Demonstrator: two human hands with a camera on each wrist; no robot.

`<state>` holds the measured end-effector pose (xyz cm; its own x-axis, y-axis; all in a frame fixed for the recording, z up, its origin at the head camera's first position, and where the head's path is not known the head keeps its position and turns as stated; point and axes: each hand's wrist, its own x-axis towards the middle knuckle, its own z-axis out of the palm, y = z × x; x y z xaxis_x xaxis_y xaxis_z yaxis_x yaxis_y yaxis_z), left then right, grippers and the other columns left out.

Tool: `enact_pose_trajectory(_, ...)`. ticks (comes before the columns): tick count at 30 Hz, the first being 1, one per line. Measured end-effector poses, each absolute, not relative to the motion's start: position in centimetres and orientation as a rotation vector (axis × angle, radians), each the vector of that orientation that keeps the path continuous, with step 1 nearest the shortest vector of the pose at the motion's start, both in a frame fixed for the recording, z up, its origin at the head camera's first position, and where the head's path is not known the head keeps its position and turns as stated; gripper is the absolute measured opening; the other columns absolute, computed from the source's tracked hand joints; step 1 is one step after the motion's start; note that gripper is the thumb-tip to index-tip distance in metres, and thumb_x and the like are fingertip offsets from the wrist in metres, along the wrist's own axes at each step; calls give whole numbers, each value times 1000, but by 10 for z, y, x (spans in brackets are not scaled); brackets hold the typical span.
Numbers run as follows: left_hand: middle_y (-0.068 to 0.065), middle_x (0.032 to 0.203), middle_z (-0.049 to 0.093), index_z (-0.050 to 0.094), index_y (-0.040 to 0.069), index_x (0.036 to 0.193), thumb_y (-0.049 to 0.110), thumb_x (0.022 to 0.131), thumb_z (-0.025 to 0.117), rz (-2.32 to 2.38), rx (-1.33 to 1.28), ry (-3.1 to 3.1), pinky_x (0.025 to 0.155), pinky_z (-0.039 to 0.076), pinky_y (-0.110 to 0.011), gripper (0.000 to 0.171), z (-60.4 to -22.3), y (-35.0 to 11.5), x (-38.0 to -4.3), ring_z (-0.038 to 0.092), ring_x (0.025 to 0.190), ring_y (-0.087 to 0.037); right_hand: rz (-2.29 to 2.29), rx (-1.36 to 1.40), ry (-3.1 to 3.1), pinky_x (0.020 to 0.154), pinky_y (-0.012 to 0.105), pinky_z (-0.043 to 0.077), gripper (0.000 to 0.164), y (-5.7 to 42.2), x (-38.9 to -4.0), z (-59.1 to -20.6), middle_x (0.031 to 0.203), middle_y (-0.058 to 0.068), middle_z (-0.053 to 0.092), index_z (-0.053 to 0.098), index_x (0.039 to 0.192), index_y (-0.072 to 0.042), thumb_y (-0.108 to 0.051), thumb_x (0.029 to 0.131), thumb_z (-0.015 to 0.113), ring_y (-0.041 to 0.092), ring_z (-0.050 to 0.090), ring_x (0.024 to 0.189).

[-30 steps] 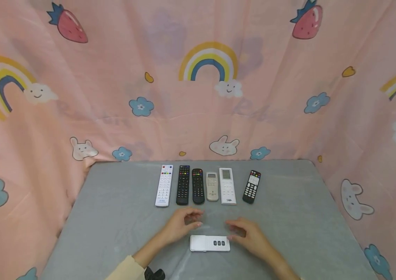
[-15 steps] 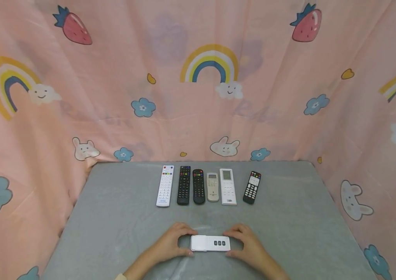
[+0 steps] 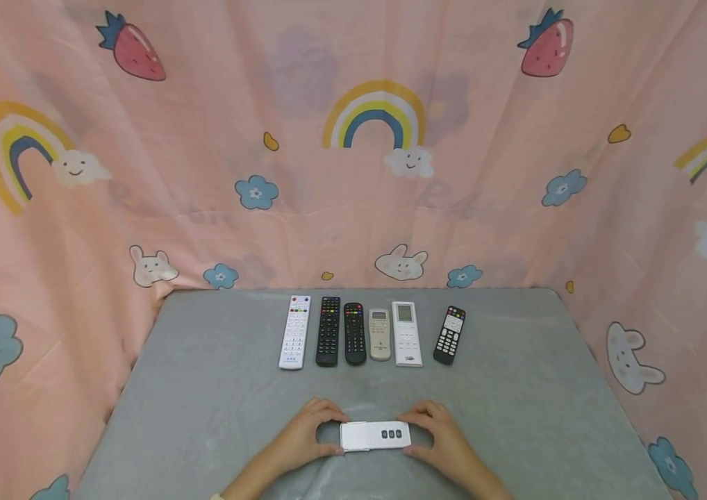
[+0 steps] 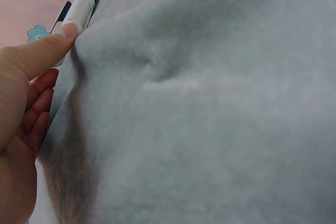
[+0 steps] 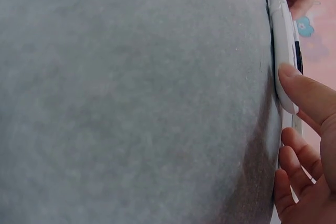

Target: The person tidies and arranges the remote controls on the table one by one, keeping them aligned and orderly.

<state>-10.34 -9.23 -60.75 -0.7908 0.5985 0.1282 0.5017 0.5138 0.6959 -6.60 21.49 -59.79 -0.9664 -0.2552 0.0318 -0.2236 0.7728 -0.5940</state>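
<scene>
A white remote control (image 3: 362, 436) with three dark buttons lies crosswise near the front of the grey table. My left hand (image 3: 303, 436) pinches its left end between thumb and fingers. At the other end, beside the buttons, my right hand (image 3: 444, 441) pinches it likewise. In the left wrist view the thumb of my left hand (image 4: 31, 77) presses the near edge of the white remote control (image 4: 84, 6). The right wrist view shows the thumb of my right hand (image 5: 312, 114) on the side of the remote control (image 5: 283, 45).
Across the back of the grey table (image 3: 216, 382) runs a row: a white remote (image 3: 294, 333), a long black remote (image 3: 328, 332), a shorter black remote (image 3: 355, 335), a beige remote (image 3: 380, 335), a white remote with screen (image 3: 406, 335) and a tilted black remote (image 3: 450, 336). A pink curtain (image 3: 303, 236) hangs behind.
Both hands have come down to the white remote control's two ends and taken hold of it. In the last half second its left end has shifted slightly toward me.
</scene>
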Motion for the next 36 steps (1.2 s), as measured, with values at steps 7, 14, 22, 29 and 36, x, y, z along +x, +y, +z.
enact_pose_trajectory(7,12,114,65,69,25,115,33,74,86,1121,952,2627,97,48,-30,45,-606,-91,-105,55,109,-9,-1006,-418,2913,88,33,47,49,216,-67,-598,109,-15,59,71,114,-34,-33,68,88,9,50,102)
enact_pose_trajectory(14,5,119,68,69,21,119,34,78,83,1122,932,2642,101,49,-34,46,-594,-75,-117,61,113,-15,-1169,-382,2824,92,31,52,48,236,-79,-588,115,-7,67,69,121,-22,-32,76,83,11,60,107)
enact_pose_trajectory(22,8,119,69,68,22,122,33,86,75,1083,1040,2622,96,50,-26,38,-571,-18,-152,60,110,-8,-1282,-155,2871,82,25,51,44,284,-137,-565,115,6,69,64,128,-13,-24,88,75,22,62,102)
enact_pose_trajectory(29,9,112,68,66,23,124,36,88,74,990,1123,2730,92,48,-22,40,-554,49,-193,57,104,-7,-1307,-71,2969,81,35,54,40,325,-197,-558,121,23,65,58,134,-1,-18,98,62,36,62,106)
enact_pose_trajectory(36,6,119,68,67,21,126,41,81,79,849,1043,2874,96,45,-31,50,-566,95,-224,56,108,-13,-1218,-5,2965,97,61,45,40,341,-238,-563,131,32,56,51,139,0,-16,102,53,48,55,118)
